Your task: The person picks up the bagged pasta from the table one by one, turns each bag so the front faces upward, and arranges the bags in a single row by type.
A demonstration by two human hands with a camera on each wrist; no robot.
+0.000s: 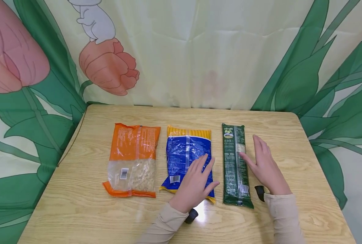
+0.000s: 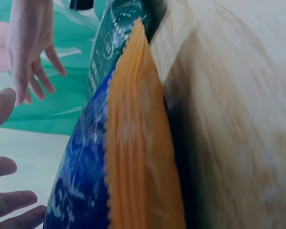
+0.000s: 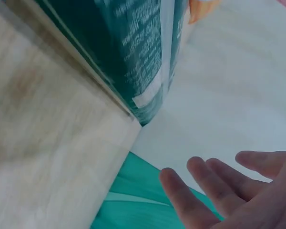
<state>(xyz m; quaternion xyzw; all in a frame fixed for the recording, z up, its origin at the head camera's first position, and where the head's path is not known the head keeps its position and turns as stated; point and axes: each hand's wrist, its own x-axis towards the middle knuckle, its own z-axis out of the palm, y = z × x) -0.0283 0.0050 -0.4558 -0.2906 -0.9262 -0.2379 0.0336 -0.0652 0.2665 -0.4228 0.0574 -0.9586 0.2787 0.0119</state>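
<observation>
While the left hand (image 1: 194,185) hovers over a blue packet (image 1: 177,157), right hand (image 1: 267,169) near a green packet (image 1: 232,166), both hands released

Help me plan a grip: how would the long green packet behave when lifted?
The green packet may feel slippery, given its shine. It probably stays fairly stiff, since its outline looks straight. Lying flat, it likely won't roll.

My sleeves (image 1: 284,217) are beige, the bench (image 1: 83,210) wood-grained tan; centre left, an orange-and-clear bag (image 1: 133,161); centre, a blue-and-yellow bag (image 1: 181,156); right of centre, a green packet (image 1: 235,167).
</observation>
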